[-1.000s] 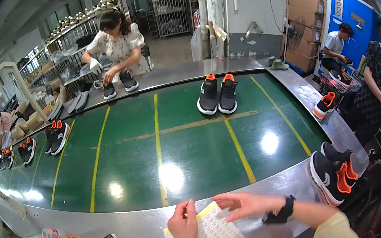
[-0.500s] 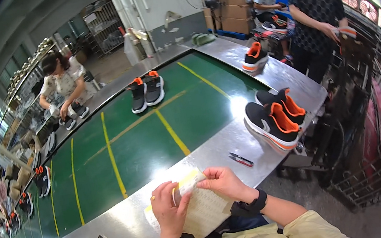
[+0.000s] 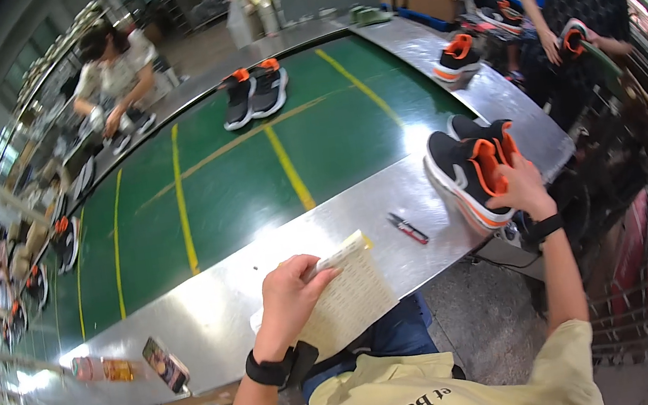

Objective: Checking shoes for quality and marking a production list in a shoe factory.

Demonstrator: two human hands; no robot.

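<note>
My left hand (image 3: 292, 298) pinches the upper edge of a pale yellow sheet (image 3: 356, 302) covered in rows of small print. The sheet's top is folded over, and its lower part hangs past the metal table's near edge. Over to the right, my right hand (image 3: 525, 187) is at the heel of a black sneaker (image 3: 466, 169) with orange lining and a white sole. Thumb and fingers are spread around its collar, and some fingertips are hidden. Its mate (image 3: 480, 127) stands just beyond it. Small thread snips (image 3: 409, 228) lie on the metal between my hands.
A green belt (image 3: 246, 185) with yellow lines runs along the metal rim (image 3: 213, 299), carrying a sneaker pair (image 3: 256, 95). A lone sneaker (image 3: 457, 58) stands at the far right. At the left lie a phone (image 3: 166, 364) and a bottle (image 3: 106, 369). Co-workers handle shoes at both sides.
My right hand has left the sheet and moved right to the near sneaker. The left hand keeps hold of the sheet. At the right, a co-worker's shoe has turned, showing its orange opening.
</note>
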